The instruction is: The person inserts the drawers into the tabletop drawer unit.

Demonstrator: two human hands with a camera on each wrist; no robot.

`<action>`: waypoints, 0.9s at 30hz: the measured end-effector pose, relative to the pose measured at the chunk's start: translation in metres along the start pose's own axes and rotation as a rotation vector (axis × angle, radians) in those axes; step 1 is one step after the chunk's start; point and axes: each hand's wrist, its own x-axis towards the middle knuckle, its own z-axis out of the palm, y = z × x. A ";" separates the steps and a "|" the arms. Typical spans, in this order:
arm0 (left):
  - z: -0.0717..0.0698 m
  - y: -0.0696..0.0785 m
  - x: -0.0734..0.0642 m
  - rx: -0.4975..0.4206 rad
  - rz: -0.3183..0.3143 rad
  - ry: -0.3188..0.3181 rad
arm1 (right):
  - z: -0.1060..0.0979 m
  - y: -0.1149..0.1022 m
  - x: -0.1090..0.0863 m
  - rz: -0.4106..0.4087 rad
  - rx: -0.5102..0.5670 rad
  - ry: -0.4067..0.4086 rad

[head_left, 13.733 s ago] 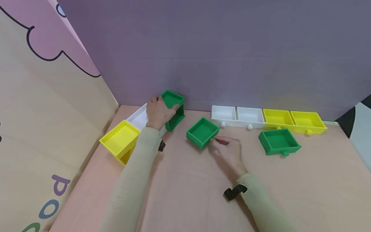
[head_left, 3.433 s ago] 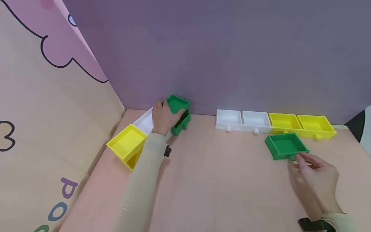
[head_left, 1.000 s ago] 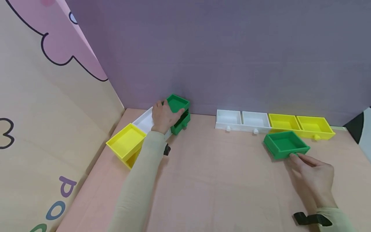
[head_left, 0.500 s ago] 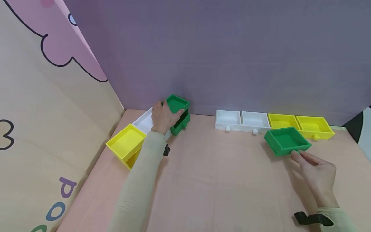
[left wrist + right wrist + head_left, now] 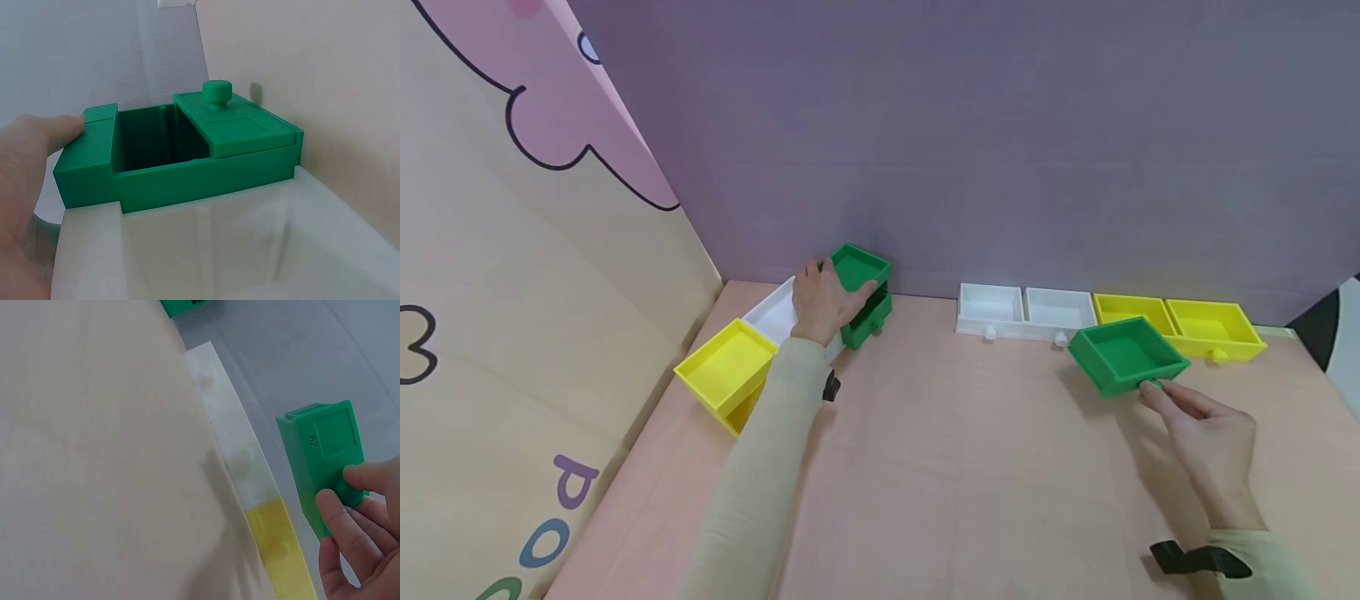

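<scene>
My right hand [image 5: 1210, 442] pinches the round knob of a green drawer [image 5: 1126, 353] between thumb and fingers. The drawer is off the table, its shadow below it. In the right wrist view its front panel [image 5: 334, 434] faces the camera. My left hand [image 5: 823, 304] grips a drawer cabinet of joined green, white and yellow frames at its green part [image 5: 874, 312]. In the left wrist view the thumb lies on the green frame [image 5: 87, 147]. One bay there holds a drawer with a knob [image 5: 217, 92]; the bay beside it is hollow. My hand hides part of the white section.
Two white drawers [image 5: 1026, 332] and two yellow drawers [image 5: 1217, 348] stand in a row along the grey-purple back wall. The yellow cabinet part [image 5: 726, 367] and white part [image 5: 772, 312] extend toward the left wall. A pink cloth [image 5: 940, 483] covers the table.
Earlier my right hand held another green drawer; one now sits in the cabinet's lower green bay. Since then the right hand has lifted the remaining green drawer and moved it slightly left. The left hand stays.
</scene>
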 end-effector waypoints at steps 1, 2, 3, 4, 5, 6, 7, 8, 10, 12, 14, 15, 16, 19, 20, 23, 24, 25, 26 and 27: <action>0.000 0.000 0.000 -0.001 -0.001 0.000 | 0.002 -0.001 -0.001 -0.014 0.002 0.004; 0.000 0.000 0.000 -0.001 -0.003 0.000 | 0.003 -0.002 -0.001 -0.023 0.007 0.005; -0.001 0.000 0.000 0.003 -0.003 0.000 | 0.005 -0.003 -0.002 -0.037 0.007 0.003; 0.000 0.000 0.001 0.003 -0.002 -0.001 | 0.007 -0.003 -0.002 -0.047 0.011 0.009; 0.000 0.000 0.001 0.004 0.000 -0.001 | 0.009 -0.003 -0.002 -0.057 0.023 0.010; 0.000 0.000 0.001 0.004 0.002 -0.002 | 0.010 -0.004 -0.002 -0.067 0.032 0.007; 0.000 0.000 0.001 0.004 0.003 -0.003 | 0.012 -0.004 -0.002 -0.078 0.036 0.004; 0.000 0.000 0.001 0.007 0.005 -0.005 | 0.014 -0.004 -0.003 -0.087 0.039 -0.003; 0.000 -0.001 0.002 0.009 0.007 -0.007 | 0.017 -0.004 -0.003 -0.107 0.032 -0.008; 0.000 -0.001 0.002 0.013 0.007 -0.008 | 0.020 -0.006 -0.003 -0.125 0.021 -0.018; -0.001 -0.001 0.002 0.013 0.006 -0.009 | 0.023 -0.007 -0.004 -0.143 0.009 -0.021; -0.002 -0.001 0.002 0.011 0.005 -0.009 | 0.025 -0.008 -0.004 -0.153 0.002 -0.022; -0.002 -0.001 0.002 0.010 0.004 -0.010 | 0.027 -0.009 -0.004 -0.160 0.005 -0.020; -0.003 -0.001 0.002 0.004 0.001 -0.013 | 0.033 -0.012 -0.005 -0.182 0.015 -0.035; -0.003 -0.001 0.002 0.002 0.000 -0.013 | 0.035 -0.012 -0.005 -0.190 0.016 -0.043; -0.004 -0.001 0.001 -0.003 -0.004 -0.013 | 0.042 -0.014 -0.006 -0.216 0.024 -0.060; -0.004 0.000 0.001 -0.006 -0.004 -0.014 | 0.044 -0.015 -0.006 -0.222 0.028 -0.062; -0.004 0.000 0.001 -0.007 -0.005 -0.014 | 0.047 -0.015 -0.007 -0.231 0.032 -0.069; -0.003 0.000 0.002 -0.010 -0.005 -0.016 | 0.049 -0.015 -0.007 -0.236 0.039 -0.075; -0.003 0.000 0.002 -0.012 -0.006 -0.017 | 0.052 -0.016 -0.008 -0.240 0.046 -0.080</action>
